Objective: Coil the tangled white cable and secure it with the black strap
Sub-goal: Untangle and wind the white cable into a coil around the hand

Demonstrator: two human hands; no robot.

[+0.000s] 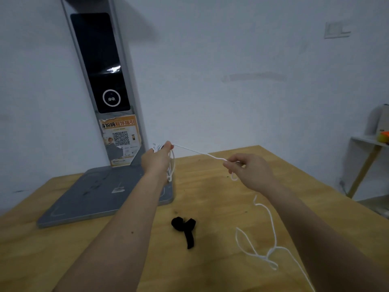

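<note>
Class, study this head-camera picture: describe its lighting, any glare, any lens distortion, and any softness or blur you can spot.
Head view: dim, flat light with a bluish cast on the wall; one glare patch on the black panel of the grey stand; wide-angle bending tilts the stand and stretches the forearms; both hands, left and right, and the white cable between them look slightly soft; the black strap casts hardly any shadow.

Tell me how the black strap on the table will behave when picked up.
The black strap lies crumpled and folded on the table, so it is likely floppy. It looks thin, so probably light. Being flat, it seems unlikely to roll.
</note>
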